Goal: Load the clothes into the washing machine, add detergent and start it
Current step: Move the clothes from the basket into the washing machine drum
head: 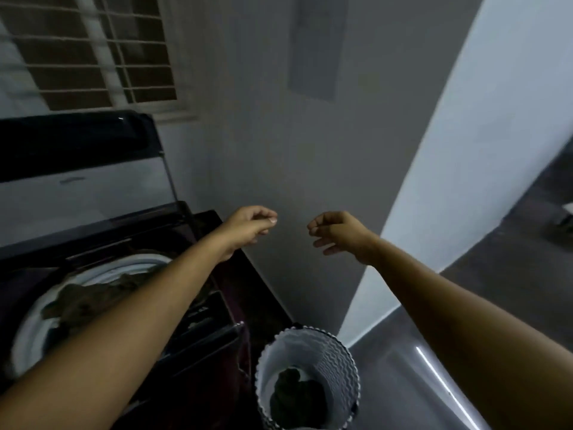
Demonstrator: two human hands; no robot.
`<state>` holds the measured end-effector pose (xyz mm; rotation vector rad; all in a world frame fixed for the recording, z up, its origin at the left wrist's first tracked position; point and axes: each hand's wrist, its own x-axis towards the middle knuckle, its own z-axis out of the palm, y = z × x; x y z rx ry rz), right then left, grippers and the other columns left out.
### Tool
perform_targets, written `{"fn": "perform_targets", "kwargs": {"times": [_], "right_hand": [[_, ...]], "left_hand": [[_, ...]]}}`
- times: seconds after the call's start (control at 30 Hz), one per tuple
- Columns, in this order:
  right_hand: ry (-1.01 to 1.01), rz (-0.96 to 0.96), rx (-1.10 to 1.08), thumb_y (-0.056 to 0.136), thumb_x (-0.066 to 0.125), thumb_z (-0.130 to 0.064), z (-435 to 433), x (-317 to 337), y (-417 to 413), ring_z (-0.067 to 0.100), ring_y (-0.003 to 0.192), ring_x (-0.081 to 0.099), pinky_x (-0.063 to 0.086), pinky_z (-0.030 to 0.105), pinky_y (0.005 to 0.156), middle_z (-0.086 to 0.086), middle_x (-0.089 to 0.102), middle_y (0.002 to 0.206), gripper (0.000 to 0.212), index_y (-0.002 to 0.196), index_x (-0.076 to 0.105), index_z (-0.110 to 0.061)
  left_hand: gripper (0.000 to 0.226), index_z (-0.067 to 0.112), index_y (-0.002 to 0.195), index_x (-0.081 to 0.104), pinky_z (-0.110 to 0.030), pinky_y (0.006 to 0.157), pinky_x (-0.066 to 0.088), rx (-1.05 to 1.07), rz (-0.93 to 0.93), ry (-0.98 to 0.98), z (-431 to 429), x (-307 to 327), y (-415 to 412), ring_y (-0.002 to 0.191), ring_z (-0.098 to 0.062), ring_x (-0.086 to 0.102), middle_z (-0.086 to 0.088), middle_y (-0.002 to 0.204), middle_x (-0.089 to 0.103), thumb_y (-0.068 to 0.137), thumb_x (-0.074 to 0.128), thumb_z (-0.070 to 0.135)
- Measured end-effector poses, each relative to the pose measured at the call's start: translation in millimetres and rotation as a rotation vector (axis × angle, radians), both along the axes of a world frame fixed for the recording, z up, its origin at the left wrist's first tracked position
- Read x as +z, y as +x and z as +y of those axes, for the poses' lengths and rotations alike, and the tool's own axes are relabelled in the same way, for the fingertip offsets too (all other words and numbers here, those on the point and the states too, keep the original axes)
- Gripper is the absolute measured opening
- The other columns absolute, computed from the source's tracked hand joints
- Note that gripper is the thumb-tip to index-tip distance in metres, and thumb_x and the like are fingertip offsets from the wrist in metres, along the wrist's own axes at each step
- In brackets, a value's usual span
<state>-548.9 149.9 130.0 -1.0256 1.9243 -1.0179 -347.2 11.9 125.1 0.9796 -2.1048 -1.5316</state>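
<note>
Beside the open washing machine [145,262], the left hand [248,226] and right hand [336,232] hang empty, fingers loosely curled, maybe ready to grab clothes [294,389] from the basket [338,358].

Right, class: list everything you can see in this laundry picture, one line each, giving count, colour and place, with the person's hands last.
washing machine: one, dark maroon-black top-loader, lower left
lid: one, dark with a pale pane, raised behind the tub
tub rim: one, white, in the machine's top
clothes in tub: a heap, brownish, number unclear
laundry basket: one, white mesh, on the floor right of the machine
clothes in basket: a dark clump at the bottom, number unclear
window: one, white grille, upper left
wall panel: one, grey, upper centre
left hand: one, above the machine's right edge, fingers loosely curled, holding nothing
right hand: one, before the wall, likewise
</note>
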Motion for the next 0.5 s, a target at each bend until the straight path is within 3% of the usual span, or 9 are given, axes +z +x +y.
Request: {"fn": "perform_targets", "kwargs": {"times": [0.23, 0.43, 0.5], "right_hand": [[0.078, -0.077, -0.109, 0.097, 0.058, -0.009, 82, -60, -70, 0.023, 0.091, 0.070, 0.055, 0.039, 0.076, 0.008, 0.069, 0.100, 0.012, 0.098, 0.068, -0.016], [0.222, -0.163, -0.130, 0.098, 0.057, -0.014, 110, -140, -88, 0.024, 0.096, 0.071, 0.058, 0.042, 0.083, 0.009, 0.072, 0.109, 0.017, 0.111, 0.067, -0.006], [0.250, -0.204, -0.144, 0.098, 0.056, -0.010, 109, -170, -87, 0.023, 0.091, 0.070, 0.056, 0.038, 0.076, 0.010, 0.070, 0.104, 0.019, 0.112, 0.065, -0.001]], "left_hand": [[0.020, 0.021, 0.118, 0.067, -0.028, 0.078, 0.048, -0.056, -0.073, 0.087, 61, -60, -95, 0.096, -0.010, 0.063, 0.004, 0.103, 0.068, 0.098, 0.063, 0.023], [0.020, 0.019, 0.117, 0.067, -0.030, 0.081, 0.047, -0.044, -0.203, 0.206, 86, -135, -114, 0.099, -0.014, 0.061, -0.002, 0.107, 0.068, 0.098, 0.063, 0.023], [0.020, 0.019, 0.117, 0.068, -0.027, 0.077, 0.047, -0.036, -0.256, 0.233, 84, -166, -114, 0.100, -0.015, 0.062, -0.006, 0.110, 0.068, 0.097, 0.064, 0.023]]}}
